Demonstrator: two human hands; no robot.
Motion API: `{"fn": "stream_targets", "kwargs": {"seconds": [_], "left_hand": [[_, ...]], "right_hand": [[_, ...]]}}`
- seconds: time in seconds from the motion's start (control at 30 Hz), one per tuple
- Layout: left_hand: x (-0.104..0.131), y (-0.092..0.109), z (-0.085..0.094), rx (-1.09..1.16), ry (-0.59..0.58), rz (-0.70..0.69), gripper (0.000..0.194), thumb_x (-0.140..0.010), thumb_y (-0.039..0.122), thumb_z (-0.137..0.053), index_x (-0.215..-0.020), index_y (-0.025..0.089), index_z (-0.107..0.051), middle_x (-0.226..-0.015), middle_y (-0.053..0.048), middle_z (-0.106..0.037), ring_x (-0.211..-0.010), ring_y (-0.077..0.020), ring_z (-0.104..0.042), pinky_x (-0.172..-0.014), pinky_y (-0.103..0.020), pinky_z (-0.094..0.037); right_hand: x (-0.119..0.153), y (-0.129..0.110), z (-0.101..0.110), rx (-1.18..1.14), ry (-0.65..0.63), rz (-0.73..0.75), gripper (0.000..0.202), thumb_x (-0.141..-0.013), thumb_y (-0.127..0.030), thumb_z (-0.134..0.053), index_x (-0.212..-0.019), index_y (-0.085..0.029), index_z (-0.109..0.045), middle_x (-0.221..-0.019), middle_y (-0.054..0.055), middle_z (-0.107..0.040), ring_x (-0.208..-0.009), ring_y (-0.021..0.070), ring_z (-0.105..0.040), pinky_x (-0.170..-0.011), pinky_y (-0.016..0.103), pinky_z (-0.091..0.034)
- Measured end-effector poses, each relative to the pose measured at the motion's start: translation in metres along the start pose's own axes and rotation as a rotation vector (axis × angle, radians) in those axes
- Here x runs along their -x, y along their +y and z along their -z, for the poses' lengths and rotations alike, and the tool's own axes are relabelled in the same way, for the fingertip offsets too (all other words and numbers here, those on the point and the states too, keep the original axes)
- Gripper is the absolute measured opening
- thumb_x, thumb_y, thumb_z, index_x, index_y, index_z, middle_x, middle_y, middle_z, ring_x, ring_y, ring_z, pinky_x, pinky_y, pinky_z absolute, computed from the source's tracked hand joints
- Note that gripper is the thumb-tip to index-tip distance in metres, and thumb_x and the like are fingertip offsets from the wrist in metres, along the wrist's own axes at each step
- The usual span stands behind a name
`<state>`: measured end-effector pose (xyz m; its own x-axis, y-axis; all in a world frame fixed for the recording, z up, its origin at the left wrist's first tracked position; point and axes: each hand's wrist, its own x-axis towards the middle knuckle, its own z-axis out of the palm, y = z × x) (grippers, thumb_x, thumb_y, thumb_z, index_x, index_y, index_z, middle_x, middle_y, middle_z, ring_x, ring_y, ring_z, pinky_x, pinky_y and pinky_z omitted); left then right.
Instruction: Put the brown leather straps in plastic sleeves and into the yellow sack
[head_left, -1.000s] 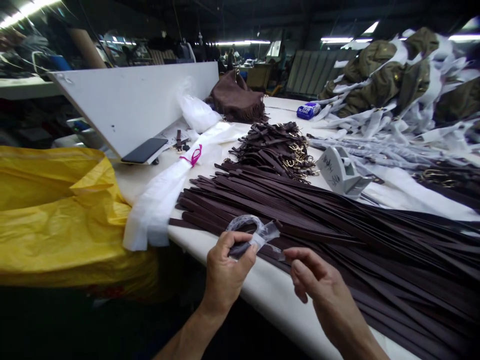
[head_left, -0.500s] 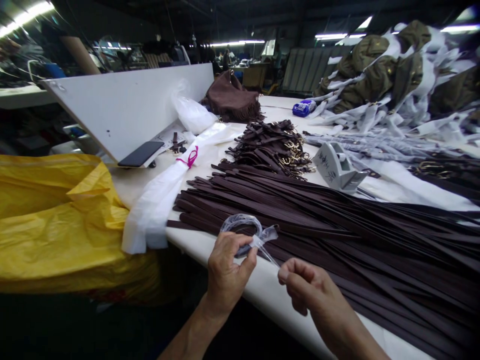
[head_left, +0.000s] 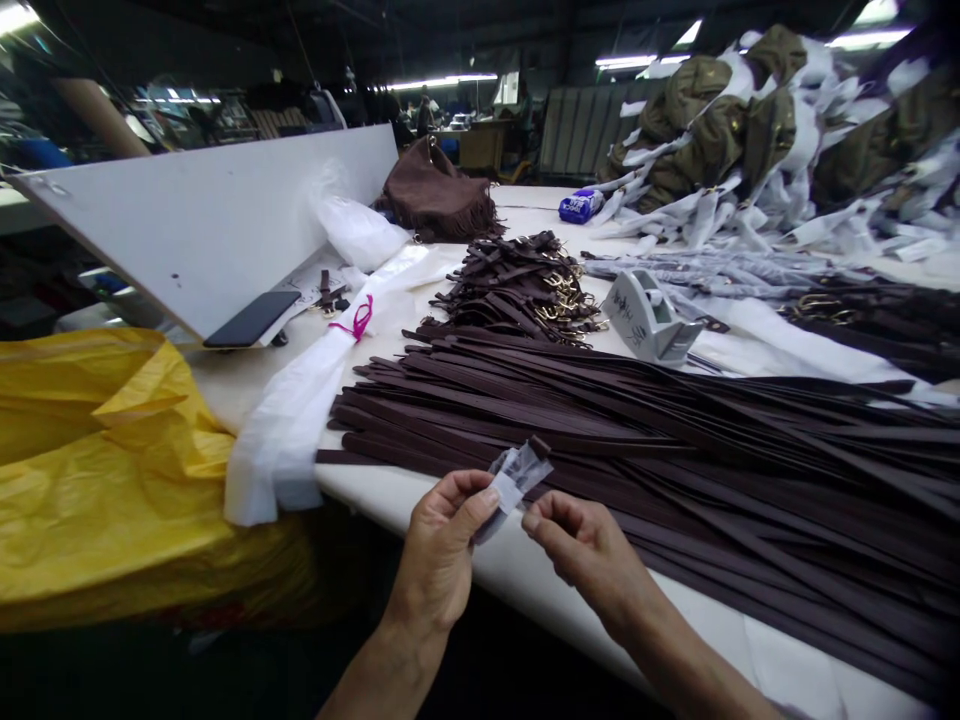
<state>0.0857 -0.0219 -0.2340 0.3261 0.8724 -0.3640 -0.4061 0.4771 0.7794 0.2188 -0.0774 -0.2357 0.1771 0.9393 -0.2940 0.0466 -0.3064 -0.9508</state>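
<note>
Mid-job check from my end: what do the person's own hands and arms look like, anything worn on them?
Both are bare: the ungloved left hand and ungloved right hand show no ring, bandage or marking that I can make out. The slim left forearm and slim right forearm show no watch, bracelet or sleeve within the frame.

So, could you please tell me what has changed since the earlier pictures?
The clear plastic-wrapped coil has turned, so its ring no longer shows. The right hand has moved closer to the left hand, which keeps its grip. The long dark-brown flat straps lie as before.
</note>
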Motion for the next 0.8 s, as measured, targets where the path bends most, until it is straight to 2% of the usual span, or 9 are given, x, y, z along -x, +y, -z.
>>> {"fn": "stream_targets", "kwargs": {"seconds": [0.13,0.3,0.5,0.63,0.73,0.8], "left_hand": [[0.005,0.0,-0.003,0.046,-0.027,0.099,0.027,-0.059,0.024,-0.076,-0.077,0.012,-0.06,-0.07,-0.001,-0.063,-0.062,-0.0078,-0.055,-0.062,-0.019,-0.043],[0.01,-0.006,-0.001,-0.002,-0.017,0.09,0.026,-0.06,0.025,-0.076,-0.078,0.011,-0.061,-0.071,-0.001,-0.063,-0.063,-0.0073,-0.054,-0.062,-0.018,-0.041],[0.016,-0.01,0.001,-0.022,-0.039,0.087,0.024,-0.066,0.026,-0.072,-0.081,0.013,-0.06,-0.075,-0.001,-0.061,-0.066,-0.0078,-0.053,-0.064,-0.019,-0.041],[0.018,-0.015,0.003,-0.047,-0.062,0.098,0.022,-0.065,0.024,-0.073,-0.081,0.013,-0.061,-0.075,0.0,-0.06,-0.065,-0.0072,-0.052,-0.062,-0.018,-0.04],[0.016,-0.021,0.006,-0.132,-0.041,-0.01,0.021,-0.066,0.024,-0.072,-0.08,0.013,-0.061,-0.076,0.0,-0.061,-0.069,-0.0076,-0.053,-0.068,-0.018,-0.04],[0.014,-0.023,0.009,-0.206,-0.005,-0.102,0.02,-0.068,0.025,-0.071,-0.081,0.014,-0.062,-0.077,0.0,-0.062,-0.071,-0.0084,-0.053,-0.07,-0.019,-0.04]], "right_hand": [[-0.003,0.004,-0.003,0.047,0.03,0.108,0.031,-0.079,-0.041,-0.055,-0.063,-0.015,-0.05,-0.055,-0.004,-0.037,-0.05,0.0087,-0.031,-0.045,0.021,-0.026],[-0.006,0.013,-0.007,0.055,0.079,0.163,0.031,-0.077,-0.039,-0.059,-0.058,-0.015,-0.053,-0.059,-0.001,-0.049,-0.057,0.0123,-0.043,-0.054,0.022,-0.034],[-0.003,0.023,-0.01,0.048,0.184,0.163,0.035,-0.078,-0.038,-0.058,-0.053,-0.017,-0.045,-0.051,-0.004,-0.036,-0.048,0.0092,-0.032,-0.047,0.021,-0.028],[-0.004,0.025,-0.011,0.126,0.287,0.194,0.031,-0.073,-0.029,-0.062,-0.05,-0.017,-0.045,-0.051,-0.003,-0.038,-0.052,0.0113,-0.034,-0.05,0.023,-0.028],[-0.004,0.021,-0.009,0.155,0.235,0.209,0.017,-0.074,-0.027,-0.06,-0.06,-0.017,-0.058,-0.059,0.0,-0.048,-0.057,0.0143,-0.043,-0.052,0.023,-0.032],[-0.001,0.017,-0.006,0.111,0.085,0.194,0.013,-0.078,-0.028,-0.057,-0.074,-0.017,-0.063,-0.062,0.0,-0.052,-0.057,0.015,-0.048,-0.05,0.023,-0.035]]}}
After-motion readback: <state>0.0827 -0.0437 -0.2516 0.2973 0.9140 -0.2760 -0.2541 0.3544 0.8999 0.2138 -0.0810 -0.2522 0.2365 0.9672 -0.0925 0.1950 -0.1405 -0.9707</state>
